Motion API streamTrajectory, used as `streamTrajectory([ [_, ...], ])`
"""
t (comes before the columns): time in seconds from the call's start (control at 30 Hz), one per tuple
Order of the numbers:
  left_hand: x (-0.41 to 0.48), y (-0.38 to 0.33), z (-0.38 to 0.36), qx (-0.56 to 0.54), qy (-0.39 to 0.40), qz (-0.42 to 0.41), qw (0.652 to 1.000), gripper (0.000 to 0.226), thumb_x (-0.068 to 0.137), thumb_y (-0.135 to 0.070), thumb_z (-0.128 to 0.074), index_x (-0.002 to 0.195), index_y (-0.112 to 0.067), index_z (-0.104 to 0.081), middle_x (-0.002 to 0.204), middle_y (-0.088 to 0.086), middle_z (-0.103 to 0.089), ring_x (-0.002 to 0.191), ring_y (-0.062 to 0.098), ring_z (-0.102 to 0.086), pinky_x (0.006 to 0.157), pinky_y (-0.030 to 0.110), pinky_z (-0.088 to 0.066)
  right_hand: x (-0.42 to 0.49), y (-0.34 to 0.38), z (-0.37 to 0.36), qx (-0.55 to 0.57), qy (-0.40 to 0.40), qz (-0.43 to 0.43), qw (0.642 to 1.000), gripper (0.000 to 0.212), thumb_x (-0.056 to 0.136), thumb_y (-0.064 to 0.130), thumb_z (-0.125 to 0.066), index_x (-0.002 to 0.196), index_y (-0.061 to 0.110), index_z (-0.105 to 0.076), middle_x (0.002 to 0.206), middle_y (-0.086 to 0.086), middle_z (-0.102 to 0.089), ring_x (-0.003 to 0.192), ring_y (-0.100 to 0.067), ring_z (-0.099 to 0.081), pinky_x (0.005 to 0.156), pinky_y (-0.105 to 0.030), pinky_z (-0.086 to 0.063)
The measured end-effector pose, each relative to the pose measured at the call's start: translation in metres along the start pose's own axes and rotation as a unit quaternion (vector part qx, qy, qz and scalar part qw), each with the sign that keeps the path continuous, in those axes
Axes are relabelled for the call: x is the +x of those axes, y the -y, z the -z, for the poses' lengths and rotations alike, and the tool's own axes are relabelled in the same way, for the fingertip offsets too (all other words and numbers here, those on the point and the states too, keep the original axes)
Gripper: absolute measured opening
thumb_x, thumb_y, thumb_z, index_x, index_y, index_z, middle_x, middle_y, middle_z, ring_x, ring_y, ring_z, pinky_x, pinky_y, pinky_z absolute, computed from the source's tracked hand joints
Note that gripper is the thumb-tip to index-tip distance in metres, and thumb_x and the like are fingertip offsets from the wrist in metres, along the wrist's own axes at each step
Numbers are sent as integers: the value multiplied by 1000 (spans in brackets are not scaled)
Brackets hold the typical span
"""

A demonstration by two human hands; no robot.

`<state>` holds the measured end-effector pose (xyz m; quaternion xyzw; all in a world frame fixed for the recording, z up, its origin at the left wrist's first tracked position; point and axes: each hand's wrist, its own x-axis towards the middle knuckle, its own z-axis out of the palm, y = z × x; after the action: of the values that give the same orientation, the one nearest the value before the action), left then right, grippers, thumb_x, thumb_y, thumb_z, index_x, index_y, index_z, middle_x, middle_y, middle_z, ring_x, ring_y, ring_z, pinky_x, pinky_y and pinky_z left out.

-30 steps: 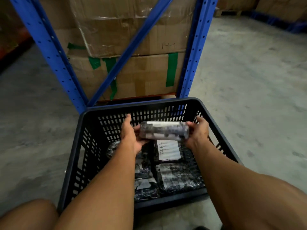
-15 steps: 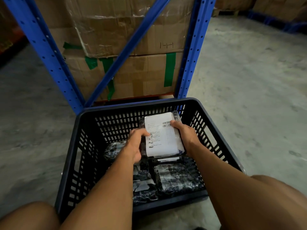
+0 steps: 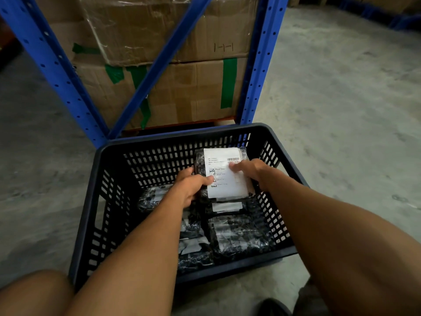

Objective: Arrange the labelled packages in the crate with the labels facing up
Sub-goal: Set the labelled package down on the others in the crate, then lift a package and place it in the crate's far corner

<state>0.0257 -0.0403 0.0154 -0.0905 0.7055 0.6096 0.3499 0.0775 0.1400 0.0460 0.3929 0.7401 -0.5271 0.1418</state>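
A black slatted plastic crate (image 3: 95, 201) stands on the floor in front of me. Both hands hold one dark plastic-wrapped package (image 3: 224, 179) inside it, near the far right corner, white label facing up. My left hand (image 3: 190, 188) grips its left edge. My right hand (image 3: 252, 172) grips the right side, thumb on the label. Below it lies a package (image 3: 225, 206) with a partly visible white label. A dark package (image 3: 239, 236) lies at the near right, one (image 3: 152, 197) at the far left, and another (image 3: 193, 249) near the front middle.
A blue metal rack (image 3: 259, 65) with a diagonal brace stands just behind the crate. It holds stacked cardboard boxes (image 3: 182, 87) with green tape. Concrete floor (image 3: 341, 110) spreads to the right and left. My knees frame the crate's near side.
The package was turned from edge-on to label up, then carried lower and toward the crate's far right corner. Both hands kept hold of it.
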Motion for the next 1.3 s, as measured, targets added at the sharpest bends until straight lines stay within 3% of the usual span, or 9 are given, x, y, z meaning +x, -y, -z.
streamTrajectory([
  [0.13, 6, 11, -15, 46, -3, 37, 998, 70, 81, 2, -77, 143, -10, -48, 139, 10, -61, 128, 30, -57, 109, 53, -42, 4, -6, -1, -12, 10, -14, 1000, 50, 81, 22, -77, 117, -5, -56, 116, -20, -66, 98, -38, -67, 91, -50, -55],
  [0.2, 13, 19, -20, 72, -20, 24, 997, 57, 82, 4, -76, 134, -5, -55, 132, 12, -65, 122, 30, -61, 106, 49, -48, 8, -13, -5, -30, 19, -14, 999, 47, 77, 12, -79, 116, -3, -57, 120, -19, -65, 102, -37, -66, 92, -50, -55],
  [0.3, 21, 31, -27, 138, -61, 17, 988, 48, 82, -1, -78, 126, -5, -60, 124, 11, -68, 115, 29, -64, 103, 44, -51, 16, -26, -11, -55, -9, -21, 998, 34, 74, 11, -83, 90, 8, -54, 117, -16, -65, 103, -35, -65, 92, -49, -55],
  [0.43, 33, 42, -31, 178, -81, 23, 980, 51, 81, -6, -80, 128, -6, -60, 124, 11, -68, 114, 29, -64, 103, 43, -51, 29, -38, -19, -59, -26, -31, 997, 49, 73, 14, -84, 111, 6, -55, 118, -16, -64, 106, -34, -64, 92, -47, -55],
  [0.63, 53, 53, -37, 232, -95, 13, 968, 50, 84, -15, -80, 129, -10, -60, 125, 9, -69, 113, 28, -65, 97, 34, -50, 54, -55, -24, -91, -32, -45, 994, 59, 77, 23, -81, 127, 7, -53, 127, -15, -61, 113, -33, -60, 96, -42, -52],
  [0.93, 60, 46, -41, 260, -127, 37, 957, 40, 80, -17, -83, 114, -3, -68, 114, 12, -73, 103, 30, -70, 89, 35, -57, 68, -60, -24, -148, -46, -49, 987, 62, 76, 39, -81, 123, 6, -59, 126, -14, -64, 111, -31, -62, 80, -31, -48],
  [1.1, 25, 48, -42, 366, -150, 54, 917, 57, 83, -41, -78, 118, 0, -61, 119, 16, -67, 102, 34, -70, 79, 38, -61, 48, -79, -29, -176, -35, -102, 979, 81, 81, 66, -60, 132, 4, -53, 135, -18, -56, 117, -35, -57, 88, -38, -48],
  [1.2, 7, 51, -43, 466, -100, 65, 877, 27, 94, -19, -69, 115, -1, -65, 112, 15, -70, 78, 25, -75, 46, 23, -55, 34, -83, -24, -170, 28, -133, 976, 87, 84, 63, -59, 144, 3, -38, 147, -22, -42, 129, -43, -46, 104, -53, -43],
  [1.3, -2, 53, -50, 556, -59, 48, 827, 33, 95, 2, -56, 127, 1, -62, 125, 17, -65, 94, 26, -71, 65, 25, -54, 18, -82, -19, -269, 114, -138, 946, 74, 90, 46, -63, 145, 4, -38, 150, -20, -40, 134, -41, -42, 110, -52, -37],
])
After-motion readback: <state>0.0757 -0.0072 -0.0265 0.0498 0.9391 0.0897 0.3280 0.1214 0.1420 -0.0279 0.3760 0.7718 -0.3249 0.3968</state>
